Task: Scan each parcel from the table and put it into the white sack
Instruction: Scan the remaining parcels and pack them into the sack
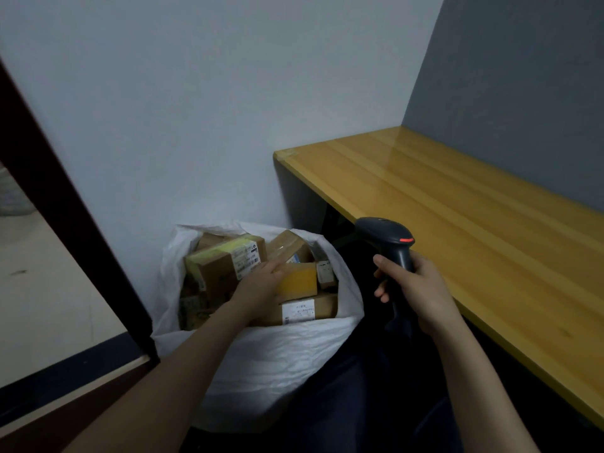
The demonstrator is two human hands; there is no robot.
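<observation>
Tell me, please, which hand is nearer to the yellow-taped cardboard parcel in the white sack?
Left. The left hand touches the yellow-taped cardboard parcel in the white sack; the right hand grips a black scanner off to its right.

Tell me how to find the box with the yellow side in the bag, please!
Look left of the wooden table, where the white sack stands open against the wall. Among the brown boxes near its top, the left hand touches the yellow box. Only it shows a plain bright yellow side with no label.
</observation>
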